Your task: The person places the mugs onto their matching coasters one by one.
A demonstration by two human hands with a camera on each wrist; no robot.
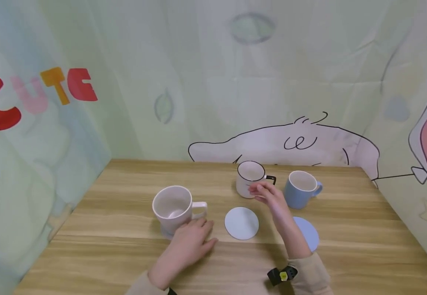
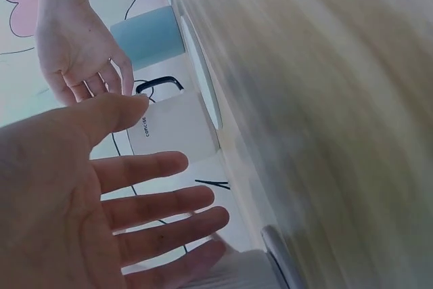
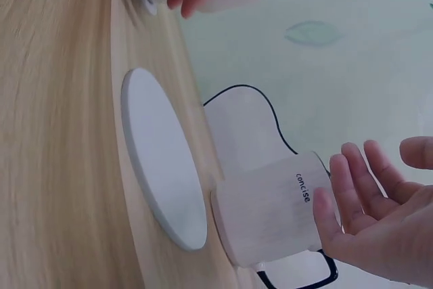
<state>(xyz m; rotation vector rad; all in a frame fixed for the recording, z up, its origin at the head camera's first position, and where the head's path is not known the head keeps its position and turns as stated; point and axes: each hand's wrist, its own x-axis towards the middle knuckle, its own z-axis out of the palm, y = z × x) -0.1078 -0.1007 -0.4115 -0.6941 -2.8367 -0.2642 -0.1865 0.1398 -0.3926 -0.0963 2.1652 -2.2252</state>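
My left hand, fingers extended and spread, is beside a white mug that sits on a grey coaster. In the head view its fingertips overlap the mug's lower side, below the handle. My right hand, fingers loosely bent with nothing between them, is at the front right of a white mug with a black rim. This mug has a black handle and, in the right wrist view, the word "concise" on its side. In front of it lies a round white coaster.
A light blue mug stands right of the black-rimmed mug. Nearer me, a blue coaster is partly hidden by my right forearm. The wooden table meets a printed curtain at the back and sides.
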